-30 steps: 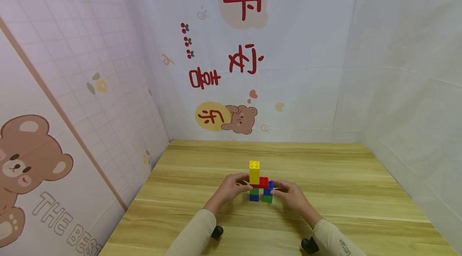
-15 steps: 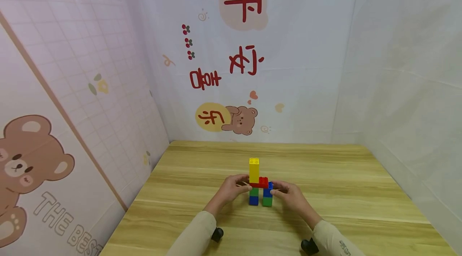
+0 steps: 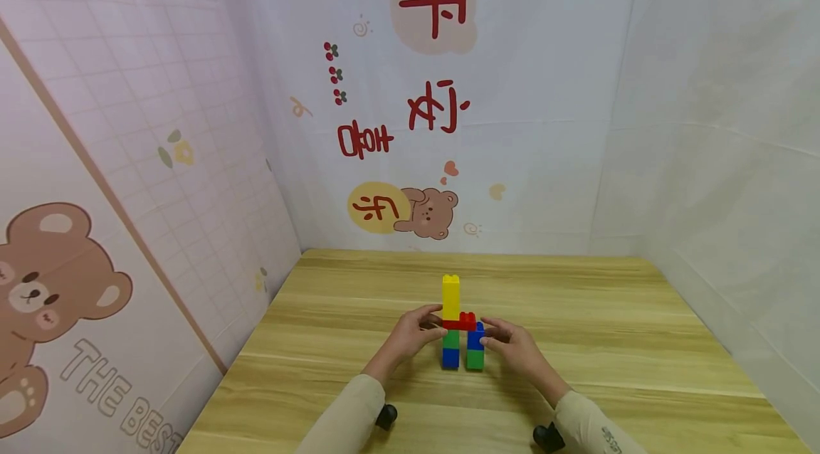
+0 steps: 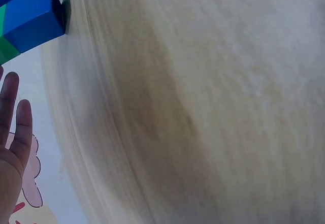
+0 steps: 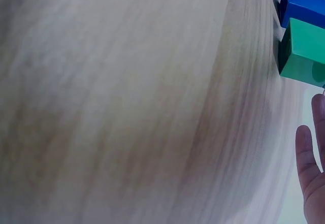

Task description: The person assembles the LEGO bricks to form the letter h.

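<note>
Between the two hands stands a toy brick structure [image 3: 451, 339]. Its left column has a blue brick [image 3: 450, 359] at the bottom, green above it, and a tall yellow part [image 3: 451, 299] on top. A red brick [image 3: 468, 324] bridges over to the right column, where a blue brick [image 3: 475, 339] sits on a green one [image 3: 475, 360]. My left hand [image 3: 408, 331] pinches the left column near the red brick; its outer fingers [image 4: 23, 125] extend straight. With thumb and finger, my right hand [image 3: 517, 349] pinches the right column's blue brick. Fingertips behind the bricks are hidden.
The wood-grain table [image 3: 359, 283] reaches back to a white printed cloth wall [image 3: 544, 155], with cloth also at both sides. Small black pieces [image 3: 386, 416] show beside both sleeves. In the wrist views, the lowest bricks are close to the tabletop.
The structure has tilted back: its yellow top now shows mostly its front face and the lower bricks have come nearer. Both hands keep their grip and have hardly moved.
</note>
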`<state>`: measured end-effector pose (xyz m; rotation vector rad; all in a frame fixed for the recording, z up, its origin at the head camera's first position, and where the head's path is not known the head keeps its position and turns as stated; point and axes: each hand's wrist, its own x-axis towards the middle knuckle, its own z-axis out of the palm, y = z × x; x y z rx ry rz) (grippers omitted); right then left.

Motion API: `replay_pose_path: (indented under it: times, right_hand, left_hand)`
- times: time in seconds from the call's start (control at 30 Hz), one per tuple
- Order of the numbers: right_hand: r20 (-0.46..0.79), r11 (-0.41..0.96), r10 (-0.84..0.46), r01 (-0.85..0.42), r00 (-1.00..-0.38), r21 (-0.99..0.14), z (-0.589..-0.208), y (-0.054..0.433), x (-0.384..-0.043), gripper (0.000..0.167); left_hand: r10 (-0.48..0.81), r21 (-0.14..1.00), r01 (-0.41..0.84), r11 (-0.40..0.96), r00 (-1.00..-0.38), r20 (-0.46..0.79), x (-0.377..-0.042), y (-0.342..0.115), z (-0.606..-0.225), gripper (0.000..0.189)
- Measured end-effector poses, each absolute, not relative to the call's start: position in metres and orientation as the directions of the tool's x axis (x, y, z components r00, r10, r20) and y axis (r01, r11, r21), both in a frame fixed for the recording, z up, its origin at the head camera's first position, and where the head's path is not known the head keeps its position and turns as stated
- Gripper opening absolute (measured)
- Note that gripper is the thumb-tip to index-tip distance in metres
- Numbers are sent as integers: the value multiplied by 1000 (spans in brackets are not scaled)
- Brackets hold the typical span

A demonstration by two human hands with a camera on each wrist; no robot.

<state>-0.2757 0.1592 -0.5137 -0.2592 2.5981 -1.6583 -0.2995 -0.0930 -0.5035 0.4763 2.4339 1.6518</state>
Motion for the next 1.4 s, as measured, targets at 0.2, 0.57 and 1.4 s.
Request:
replay_pose_path:
  times: [0.2, 0.57, 1.4]
  right_hand:
    - [45, 407, -181, -116, -983, -906, -517, 160, -277, 51]
    - [35, 412, -296, -161, -954, -897, -521, 166, -277, 58]
    - [-59, 395, -452, -140, -890, -908, -525, 179, -281, 61]
  left_hand:
    - [356, 914, 184, 363, -933, 46, -301, -92, -506, 61]
    - [398, 925, 170, 339, -917, 23, -299, -92, -512, 79]
    - [436, 923, 81, 376, -894, -99, -298, -94, -516, 76]
